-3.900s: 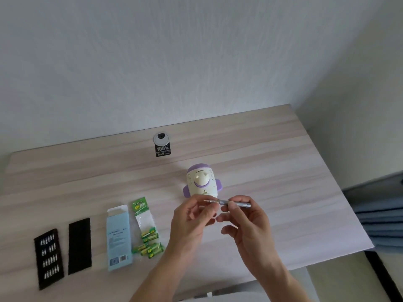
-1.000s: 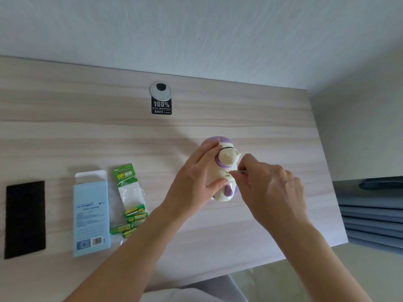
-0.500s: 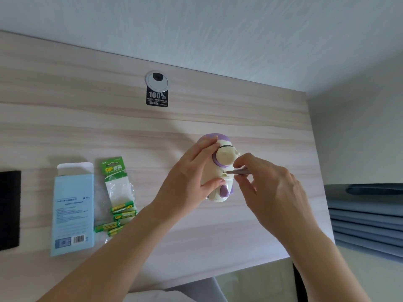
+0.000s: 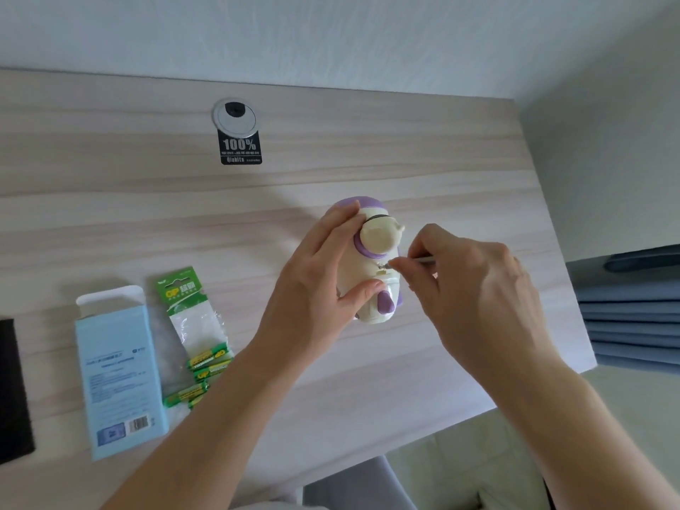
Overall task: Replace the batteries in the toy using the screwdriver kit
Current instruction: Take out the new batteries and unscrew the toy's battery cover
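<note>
Cream toy now aslant; screwdriver against it

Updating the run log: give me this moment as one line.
left hand: grips toy | right hand: pinches screwdriver, tip against toy | batteries: on table left of toy

"100%" on black desk sticker, "GP" on battery pack

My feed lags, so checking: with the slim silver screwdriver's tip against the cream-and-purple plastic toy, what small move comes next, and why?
Probably twist the slim silver screwdriver in place: the right hand pinches it, its tip touches the cream-and-purple plastic toy, likely at a screw, and the left hand grips the toy steady.
</note>
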`<action>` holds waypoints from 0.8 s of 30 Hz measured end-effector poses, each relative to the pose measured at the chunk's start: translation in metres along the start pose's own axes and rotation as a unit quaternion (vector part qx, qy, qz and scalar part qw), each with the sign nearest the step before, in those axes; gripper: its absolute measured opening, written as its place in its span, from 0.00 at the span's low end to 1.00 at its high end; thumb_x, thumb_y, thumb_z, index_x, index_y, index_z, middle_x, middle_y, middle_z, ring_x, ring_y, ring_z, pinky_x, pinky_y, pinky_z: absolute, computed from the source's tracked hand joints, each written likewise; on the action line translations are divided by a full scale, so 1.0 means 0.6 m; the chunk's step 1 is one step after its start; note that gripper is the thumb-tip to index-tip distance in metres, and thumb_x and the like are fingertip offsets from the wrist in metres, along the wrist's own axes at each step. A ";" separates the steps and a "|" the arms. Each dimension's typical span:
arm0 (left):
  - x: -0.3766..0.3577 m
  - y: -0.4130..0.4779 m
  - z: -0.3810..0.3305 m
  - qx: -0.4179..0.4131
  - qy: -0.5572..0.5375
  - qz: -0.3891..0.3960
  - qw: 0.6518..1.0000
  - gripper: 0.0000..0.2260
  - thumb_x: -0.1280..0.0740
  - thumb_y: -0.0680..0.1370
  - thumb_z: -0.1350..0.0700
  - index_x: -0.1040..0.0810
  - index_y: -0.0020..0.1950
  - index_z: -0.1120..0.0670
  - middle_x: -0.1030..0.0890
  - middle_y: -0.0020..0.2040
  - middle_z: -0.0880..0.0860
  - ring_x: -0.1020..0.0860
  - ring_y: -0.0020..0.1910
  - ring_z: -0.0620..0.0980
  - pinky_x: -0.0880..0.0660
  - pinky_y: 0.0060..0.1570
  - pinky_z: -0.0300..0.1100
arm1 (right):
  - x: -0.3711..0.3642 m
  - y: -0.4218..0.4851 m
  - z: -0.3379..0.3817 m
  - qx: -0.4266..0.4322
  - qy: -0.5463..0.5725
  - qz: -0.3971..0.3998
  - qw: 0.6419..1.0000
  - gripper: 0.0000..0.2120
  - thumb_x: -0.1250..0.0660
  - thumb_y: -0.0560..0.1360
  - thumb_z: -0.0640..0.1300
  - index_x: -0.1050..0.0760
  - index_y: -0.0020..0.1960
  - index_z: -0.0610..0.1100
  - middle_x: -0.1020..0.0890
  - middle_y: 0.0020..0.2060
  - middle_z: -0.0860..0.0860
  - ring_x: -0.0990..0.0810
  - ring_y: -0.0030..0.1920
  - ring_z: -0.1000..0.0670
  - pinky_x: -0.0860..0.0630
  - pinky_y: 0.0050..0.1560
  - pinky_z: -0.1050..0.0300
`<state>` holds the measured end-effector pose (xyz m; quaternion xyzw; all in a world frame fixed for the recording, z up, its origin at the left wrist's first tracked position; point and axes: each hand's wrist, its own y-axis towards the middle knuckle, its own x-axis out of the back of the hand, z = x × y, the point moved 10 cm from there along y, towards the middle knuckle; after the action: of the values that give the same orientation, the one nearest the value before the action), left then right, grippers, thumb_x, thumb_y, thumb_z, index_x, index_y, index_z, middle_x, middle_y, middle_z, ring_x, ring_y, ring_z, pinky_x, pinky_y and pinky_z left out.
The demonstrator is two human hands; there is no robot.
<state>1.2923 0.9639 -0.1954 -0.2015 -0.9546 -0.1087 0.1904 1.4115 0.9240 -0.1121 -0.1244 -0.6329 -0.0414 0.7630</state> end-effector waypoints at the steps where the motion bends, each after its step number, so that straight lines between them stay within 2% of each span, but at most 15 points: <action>1: -0.001 0.000 0.000 0.001 0.001 0.001 1.000 0.32 0.21 0.70 0.56 0.28 0.72 0.57 0.30 0.74 0.49 0.33 0.74 0.44 0.33 0.70 0.38 | 0.000 0.000 0.004 0.014 0.010 -0.004 1.000 0.11 0.34 0.78 0.52 0.29 0.44 0.46 0.20 0.33 0.50 0.23 0.32 0.40 0.24 0.32 0.47; 5: -0.002 0.001 0.000 0.005 0.001 0.004 1.000 0.31 0.22 0.71 0.56 0.28 0.72 0.57 0.30 0.75 0.49 0.33 0.74 0.45 0.33 0.71 0.40 | 0.001 -0.001 0.017 0.060 -0.005 -0.008 0.998 0.06 0.32 0.78 0.45 0.29 0.46 0.48 0.23 0.36 0.52 0.25 0.31 0.41 0.24 0.30 0.46; 11: -0.002 0.001 0.002 0.014 -0.002 0.005 1.000 0.31 0.21 0.70 0.56 0.27 0.72 0.56 0.30 0.74 0.48 0.32 0.74 0.44 0.31 0.70 0.42 | 0.003 0.005 0.020 0.070 -0.044 0.014 0.996 0.04 0.34 0.78 0.47 0.29 0.48 0.50 0.20 0.39 0.53 0.23 0.34 0.41 0.24 0.32 0.49; 13: -0.002 0.000 0.002 0.017 0.000 0.008 1.000 0.31 0.21 0.70 0.55 0.27 0.72 0.55 0.30 0.75 0.48 0.32 0.74 0.44 0.31 0.69 0.42 | 0.003 0.006 0.015 0.055 -0.072 0.000 0.996 0.09 0.34 0.78 0.52 0.28 0.43 0.47 0.21 0.33 0.51 0.24 0.31 0.39 0.25 0.30 0.51; 15: 0.000 -0.001 0.002 0.019 0.002 0.007 1.000 0.31 0.22 0.71 0.55 0.27 0.72 0.54 0.31 0.75 0.47 0.32 0.73 0.43 0.31 0.69 0.41 | 0.011 0.008 0.012 0.041 -0.100 -0.039 0.993 0.18 0.35 0.76 0.58 0.28 0.37 0.44 0.25 0.25 0.49 0.29 0.24 0.40 0.30 0.26 0.56; 17: 0.002 -0.002 0.003 0.020 0.002 0.004 1.000 0.31 0.22 0.71 0.55 0.27 0.72 0.54 0.31 0.75 0.47 0.31 0.73 0.43 0.31 0.68 0.39 | 0.013 0.011 0.011 0.029 -0.111 -0.038 0.993 0.22 0.39 0.75 0.62 0.28 0.36 0.44 0.27 0.23 0.49 0.29 0.24 0.41 0.32 0.26 0.57; 19: 0.002 -0.002 0.003 0.018 0.001 0.003 1.000 0.31 0.21 0.70 0.55 0.27 0.72 0.55 0.31 0.75 0.47 0.31 0.73 0.44 0.30 0.68 0.41 | 0.004 0.013 0.012 0.034 -0.084 0.026 0.996 0.17 0.39 0.77 0.61 0.27 0.44 0.47 0.21 0.32 0.52 0.22 0.32 0.42 0.26 0.31 0.53; 21: 0.001 0.000 0.001 0.018 -0.001 0.005 1.000 0.32 0.21 0.70 0.55 0.27 0.72 0.55 0.31 0.75 0.47 0.31 0.73 0.44 0.28 0.67 0.45 | 0.006 0.008 0.021 0.069 -0.057 0.052 0.995 0.07 0.38 0.80 0.55 0.30 0.53 0.52 0.18 0.41 0.56 0.20 0.38 0.44 0.23 0.36 0.50; 22: 0.000 0.001 0.001 0.018 -0.004 0.006 1.000 0.32 0.21 0.70 0.55 0.27 0.72 0.55 0.31 0.75 0.47 0.32 0.74 0.44 0.28 0.67 0.45 | 0.008 0.006 0.027 0.089 -0.069 0.050 0.992 0.05 0.39 0.80 0.52 0.32 0.53 0.52 0.18 0.41 0.56 0.21 0.37 0.44 0.23 0.36 0.50; 24: -0.002 0.002 0.000 0.020 -0.005 0.006 1.000 0.32 0.22 0.71 0.55 0.28 0.72 0.55 0.31 0.75 0.47 0.32 0.74 0.44 0.28 0.67 0.45 | 0.005 0.004 0.029 0.102 -0.104 0.039 0.989 0.07 0.40 0.80 0.53 0.31 0.49 0.49 0.20 0.35 0.53 0.24 0.32 0.43 0.26 0.31 0.52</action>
<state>1.2936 0.9644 -0.1959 -0.2036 -0.9564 -0.0879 0.1898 1.3963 0.9310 -0.1064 -0.0743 -0.7042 0.0668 0.7030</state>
